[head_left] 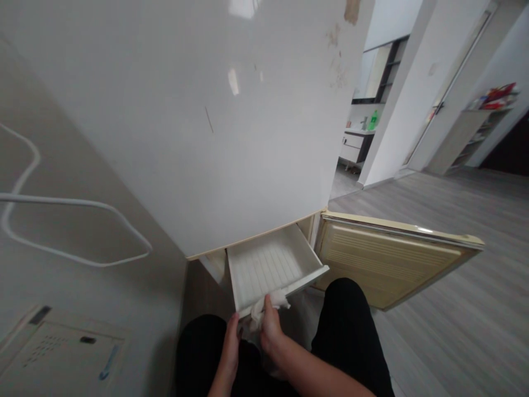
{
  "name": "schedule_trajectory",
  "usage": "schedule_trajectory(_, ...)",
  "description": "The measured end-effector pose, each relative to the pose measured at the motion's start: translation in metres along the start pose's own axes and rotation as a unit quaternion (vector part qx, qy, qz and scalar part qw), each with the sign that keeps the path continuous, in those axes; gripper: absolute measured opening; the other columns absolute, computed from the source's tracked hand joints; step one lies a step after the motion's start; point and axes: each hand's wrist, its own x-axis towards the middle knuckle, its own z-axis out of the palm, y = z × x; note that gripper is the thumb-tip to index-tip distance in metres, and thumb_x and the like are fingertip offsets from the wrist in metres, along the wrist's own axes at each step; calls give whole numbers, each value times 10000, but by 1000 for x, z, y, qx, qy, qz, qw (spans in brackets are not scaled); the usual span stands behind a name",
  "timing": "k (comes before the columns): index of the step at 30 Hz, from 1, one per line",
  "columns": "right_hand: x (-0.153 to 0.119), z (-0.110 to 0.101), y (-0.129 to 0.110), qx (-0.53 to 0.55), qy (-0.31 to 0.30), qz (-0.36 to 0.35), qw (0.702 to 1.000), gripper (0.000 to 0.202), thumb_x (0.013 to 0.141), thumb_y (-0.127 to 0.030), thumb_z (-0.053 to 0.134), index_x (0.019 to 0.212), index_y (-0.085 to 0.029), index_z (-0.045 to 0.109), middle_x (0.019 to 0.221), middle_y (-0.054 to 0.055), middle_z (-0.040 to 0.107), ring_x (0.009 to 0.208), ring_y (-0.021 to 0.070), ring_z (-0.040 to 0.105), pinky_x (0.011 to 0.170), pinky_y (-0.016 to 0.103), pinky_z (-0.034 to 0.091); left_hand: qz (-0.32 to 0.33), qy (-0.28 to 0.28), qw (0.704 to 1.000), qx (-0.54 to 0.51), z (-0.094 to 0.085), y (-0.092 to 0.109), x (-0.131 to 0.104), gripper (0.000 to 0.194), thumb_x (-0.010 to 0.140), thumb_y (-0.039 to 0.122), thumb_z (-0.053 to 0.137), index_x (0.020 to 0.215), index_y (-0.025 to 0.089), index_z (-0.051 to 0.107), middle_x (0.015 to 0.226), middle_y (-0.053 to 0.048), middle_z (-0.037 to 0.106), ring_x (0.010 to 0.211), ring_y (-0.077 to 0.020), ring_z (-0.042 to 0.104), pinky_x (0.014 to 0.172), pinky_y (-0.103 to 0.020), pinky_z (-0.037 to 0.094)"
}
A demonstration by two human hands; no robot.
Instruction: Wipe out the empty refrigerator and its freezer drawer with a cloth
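White cloth is gripped in the curled right hand.

Pretty basic shallow white drawer, ribbed bottom and all, was pulled partway out, and a scrunched-up whitish cloth was kinda bunched against its front edge, toward the left.

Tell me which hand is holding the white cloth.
The right hand, its thumb over the white cloth at the front edge of the drawer. The left hand instead holds the drawer's left front corner.
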Motion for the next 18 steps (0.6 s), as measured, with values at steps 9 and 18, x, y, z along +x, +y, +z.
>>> schedule_trajectory(9,43,-86,-118,-82,254,-254,930,546,844,-566,524,1234,-183,519,1352,117,612,1308,200,539,996,258,478,-8,12,999,50,4,-3,-3,561,860,495,656,1334,241,498,1495,-115,490,1459,-282,360,1202,-493,298)
schedule_trajectory(18,42,-130,-95,-68,136,-33,988,388,834,-512,540,622,-187,569,542,77,628,581,218,664,548,294,528,-267,-110,937,-195,74,3,-59,414,966,401,504,1300,159,546,1526,-153,444,1377,-279,475,1185,-417,357)
